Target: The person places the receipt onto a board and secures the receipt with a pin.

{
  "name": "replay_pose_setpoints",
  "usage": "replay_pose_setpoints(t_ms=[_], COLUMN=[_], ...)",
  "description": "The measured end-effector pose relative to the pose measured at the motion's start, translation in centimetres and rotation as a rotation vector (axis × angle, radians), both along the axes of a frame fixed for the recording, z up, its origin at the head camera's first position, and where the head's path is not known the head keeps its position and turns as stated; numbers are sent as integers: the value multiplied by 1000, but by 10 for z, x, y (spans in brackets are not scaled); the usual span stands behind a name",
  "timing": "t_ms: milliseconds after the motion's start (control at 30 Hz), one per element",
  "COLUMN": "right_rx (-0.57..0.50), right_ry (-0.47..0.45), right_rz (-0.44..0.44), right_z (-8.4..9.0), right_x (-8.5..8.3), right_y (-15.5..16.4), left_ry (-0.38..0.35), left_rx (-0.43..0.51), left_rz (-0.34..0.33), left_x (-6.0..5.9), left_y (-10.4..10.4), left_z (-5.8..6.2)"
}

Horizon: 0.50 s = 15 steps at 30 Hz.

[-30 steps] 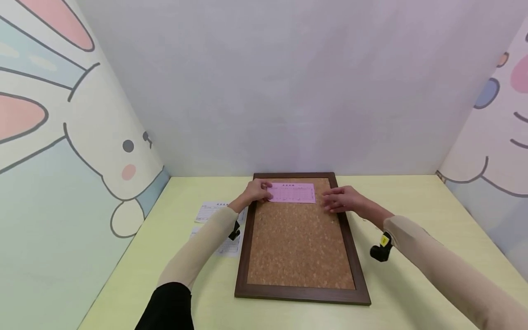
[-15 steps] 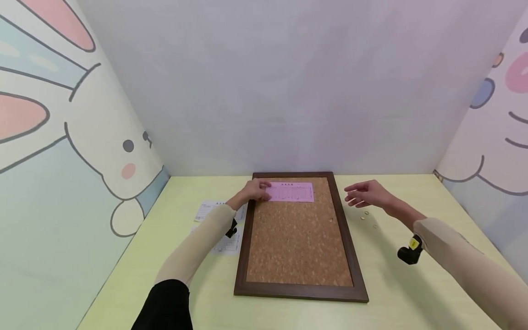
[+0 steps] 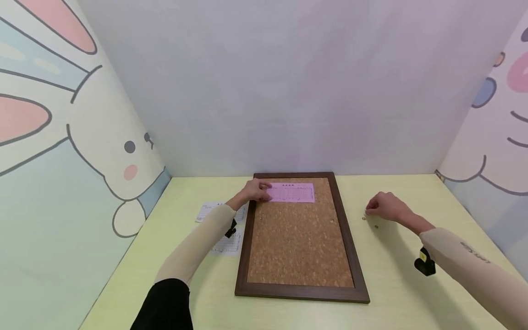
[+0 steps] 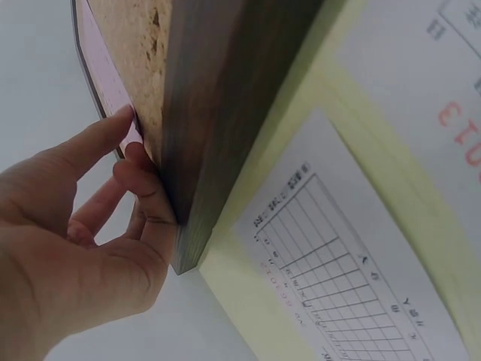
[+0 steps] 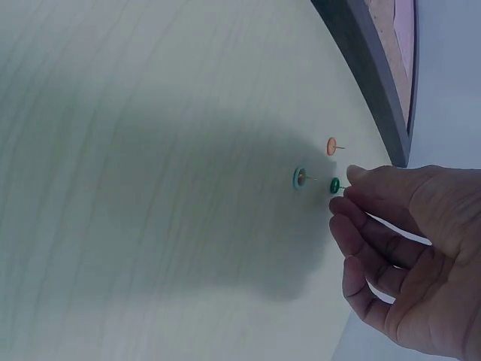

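Note:
A cork board (image 3: 299,243) in a dark wooden frame (image 4: 218,113) lies flat on the yellow table (image 3: 412,192). A pink printed slip (image 3: 294,193) lies across its far end. My left hand (image 3: 264,192) rests on the slip's left end. In the left wrist view its fingers (image 4: 90,147) are stretched out, touching the slip (image 4: 101,75) beside the frame. My right hand (image 3: 371,210) is down on the table right of the board. Its curled fingertips (image 5: 353,177) meet at the point of a green pushpin (image 5: 334,186).
An orange pushpin (image 5: 331,146) and a teal-ringed one (image 5: 301,177) lie next to the green pin. White printed sheets (image 3: 224,245) lie on the table left of the board (image 4: 338,256). Panels with cartoon rabbits (image 3: 82,151) close in the left and right sides.
My right hand left the pink slip's right end, swung right off the board and came down at the pushpins on the table. The left hand stayed on the slip.

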State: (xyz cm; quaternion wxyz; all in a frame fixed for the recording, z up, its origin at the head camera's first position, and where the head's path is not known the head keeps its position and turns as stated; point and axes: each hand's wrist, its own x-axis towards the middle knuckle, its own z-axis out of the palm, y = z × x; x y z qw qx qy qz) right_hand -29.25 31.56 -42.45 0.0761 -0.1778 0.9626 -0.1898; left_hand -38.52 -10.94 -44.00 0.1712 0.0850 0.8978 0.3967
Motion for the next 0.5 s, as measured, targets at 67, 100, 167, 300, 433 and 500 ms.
replay_pose_setpoints(t_ms=[67,100,167,300,433,500], right_rx=[9,11,16,20,1,-25], right_ry=[-5,-5,3,15,25,31], right_rz=[-2,-4,-6,-20,-32,-31], right_z=[-1,-1,-3,-6,-12,-14], right_x=[0,0,0,-3,-7,-9], right_y=[2,3,4,5,4,4], left_ry=[3,5,7,3,6,6], left_rx=[2,0,0,3,-3,-3], left_rz=[0,1,1,-2,2,4], left_x=[0,1,1,2,0,0], left_y=[0,0,0,1,1,1], left_z=[1,1,2,1,0,-1])
